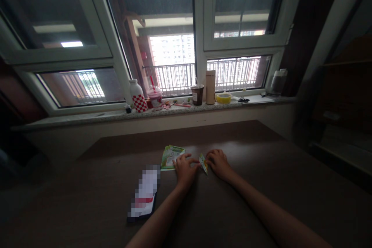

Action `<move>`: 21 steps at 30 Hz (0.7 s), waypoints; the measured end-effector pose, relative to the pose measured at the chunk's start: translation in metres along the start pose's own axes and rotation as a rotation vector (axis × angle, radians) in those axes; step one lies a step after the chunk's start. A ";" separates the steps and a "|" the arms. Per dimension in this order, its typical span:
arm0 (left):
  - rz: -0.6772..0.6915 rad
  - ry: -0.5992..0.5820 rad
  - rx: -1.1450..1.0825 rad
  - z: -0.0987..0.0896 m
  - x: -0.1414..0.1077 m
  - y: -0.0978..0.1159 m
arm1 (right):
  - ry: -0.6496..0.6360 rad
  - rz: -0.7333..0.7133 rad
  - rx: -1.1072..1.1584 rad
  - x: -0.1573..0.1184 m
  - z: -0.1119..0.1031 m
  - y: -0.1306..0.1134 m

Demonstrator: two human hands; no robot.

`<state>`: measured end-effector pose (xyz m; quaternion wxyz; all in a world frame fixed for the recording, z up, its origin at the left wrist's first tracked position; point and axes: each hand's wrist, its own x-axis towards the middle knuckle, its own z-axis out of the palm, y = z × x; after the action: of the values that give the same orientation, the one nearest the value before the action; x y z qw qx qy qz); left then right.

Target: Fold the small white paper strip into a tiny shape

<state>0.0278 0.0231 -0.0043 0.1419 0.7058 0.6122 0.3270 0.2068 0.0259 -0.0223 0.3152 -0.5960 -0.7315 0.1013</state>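
small packet [204,165] just below frame centre, between the hands. left hand [186,169] grasping its left edge in the fingertips; right hand [220,164] curled at its right edge, cannot tell if gripping. green pouch [169,157] on counter [250,197], beside left hand.

A speckled stone sill [174,112] runs beneath a white-framed window [199,27]. Along it, left to right, stand a white bottle [133,88] with red checks, a pink drink cup [155,100] with a red straw [152,82], a brown cup [197,96], a tan flask [210,87] and a yellow tape roll [223,99]. Black-handled scissors [243,100] lie near a white sheet [259,99]. Outside, a railing [171,79] crosses before pale buildings [174,50].
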 end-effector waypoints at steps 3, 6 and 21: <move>0.000 0.000 0.000 0.000 0.000 0.000 | -0.012 -0.014 0.009 0.000 -0.001 -0.001; 0.004 -0.005 0.008 0.001 -0.001 0.001 | -0.017 -0.018 0.013 0.000 -0.001 -0.001; 0.027 -0.023 0.069 0.002 0.000 0.002 | -0.031 -0.025 0.025 -0.001 -0.001 -0.002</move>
<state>0.0312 0.0228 -0.0047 0.1200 0.7222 0.6118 0.2995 0.2062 0.0245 -0.0204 0.3126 -0.5814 -0.7422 0.1156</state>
